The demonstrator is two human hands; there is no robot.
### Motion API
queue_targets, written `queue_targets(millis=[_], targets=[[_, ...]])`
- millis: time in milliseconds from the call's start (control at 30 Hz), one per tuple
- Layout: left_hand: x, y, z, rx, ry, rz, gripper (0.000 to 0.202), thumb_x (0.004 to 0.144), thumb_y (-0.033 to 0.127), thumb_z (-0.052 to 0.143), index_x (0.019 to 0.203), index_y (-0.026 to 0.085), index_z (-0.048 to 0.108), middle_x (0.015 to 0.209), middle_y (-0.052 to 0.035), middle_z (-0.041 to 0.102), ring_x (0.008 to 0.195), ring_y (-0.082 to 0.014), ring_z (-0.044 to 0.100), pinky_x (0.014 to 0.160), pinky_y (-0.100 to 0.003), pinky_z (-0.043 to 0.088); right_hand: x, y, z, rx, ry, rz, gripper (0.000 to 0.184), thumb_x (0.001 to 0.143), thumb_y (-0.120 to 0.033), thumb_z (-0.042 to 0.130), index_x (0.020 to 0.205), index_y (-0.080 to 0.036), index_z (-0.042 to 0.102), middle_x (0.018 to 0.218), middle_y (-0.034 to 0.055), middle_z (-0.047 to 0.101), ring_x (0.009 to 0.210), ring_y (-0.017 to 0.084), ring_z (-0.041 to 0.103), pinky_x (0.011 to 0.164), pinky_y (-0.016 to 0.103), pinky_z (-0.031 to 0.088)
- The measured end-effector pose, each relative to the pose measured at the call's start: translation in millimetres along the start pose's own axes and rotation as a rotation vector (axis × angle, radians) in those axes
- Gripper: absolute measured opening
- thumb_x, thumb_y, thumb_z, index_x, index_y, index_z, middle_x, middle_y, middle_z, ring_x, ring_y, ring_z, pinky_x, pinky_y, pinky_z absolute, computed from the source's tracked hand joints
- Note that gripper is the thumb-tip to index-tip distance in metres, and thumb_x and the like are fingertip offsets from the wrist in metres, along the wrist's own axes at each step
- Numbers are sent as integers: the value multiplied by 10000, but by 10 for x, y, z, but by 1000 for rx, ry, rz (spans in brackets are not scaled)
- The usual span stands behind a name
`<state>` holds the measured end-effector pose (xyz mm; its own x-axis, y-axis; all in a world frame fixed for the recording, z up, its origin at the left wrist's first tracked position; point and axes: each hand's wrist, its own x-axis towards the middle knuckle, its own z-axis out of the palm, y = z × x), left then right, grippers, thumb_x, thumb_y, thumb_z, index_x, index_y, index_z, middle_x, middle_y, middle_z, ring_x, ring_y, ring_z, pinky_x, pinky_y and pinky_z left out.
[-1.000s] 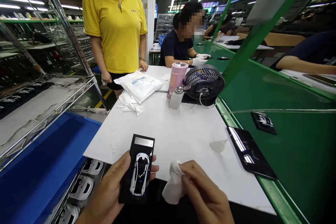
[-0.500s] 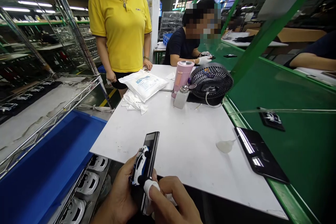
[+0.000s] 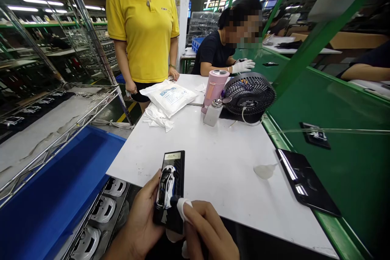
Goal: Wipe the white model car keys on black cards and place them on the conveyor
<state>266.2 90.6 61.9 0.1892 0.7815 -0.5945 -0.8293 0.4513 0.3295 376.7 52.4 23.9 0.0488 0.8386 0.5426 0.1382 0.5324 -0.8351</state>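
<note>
A white and black model car [image 3: 167, 185] is mounted on a black display base [image 3: 179, 166] with a pale label at its far end. My left hand [image 3: 141, 217] is closed around the base's left side, holding it tilted above the table's front edge. At the base's right side, my right hand [image 3: 207, 227] is closed on a white wiping cloth [image 3: 184, 208], which wraps its fingertip and touches the base close to the car's near end. Part of the cloth hangs below the base. Some fingers of both hands are hidden.
The white table [image 3: 219, 162] bears a packet of wipes [image 3: 170, 98], a pink tumbler [image 3: 215, 89], a small bottle [image 3: 213, 113] and a black fan [image 3: 250, 95]. A black tablet [image 3: 307, 183] lies right. Two people stand or sit beyond. A blue tray [image 3: 61, 187] is left.
My left hand has turned the base so the car's top faces me more. The cloth in my right hand has shifted slightly right. The seated person's gloved hand has moved.
</note>
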Motion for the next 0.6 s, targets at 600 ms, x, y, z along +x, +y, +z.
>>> queue_targets(millis=[600], targets=[[-221,-26,103,284,228,429,338,738,373,626,1053,278,549,859,14,640,729,-124,608,624,-221,492,120,46,-121,329,-114,441,177,851,-255,561,995,-224,661,836,54,606,781,186,594,683,266,515]])
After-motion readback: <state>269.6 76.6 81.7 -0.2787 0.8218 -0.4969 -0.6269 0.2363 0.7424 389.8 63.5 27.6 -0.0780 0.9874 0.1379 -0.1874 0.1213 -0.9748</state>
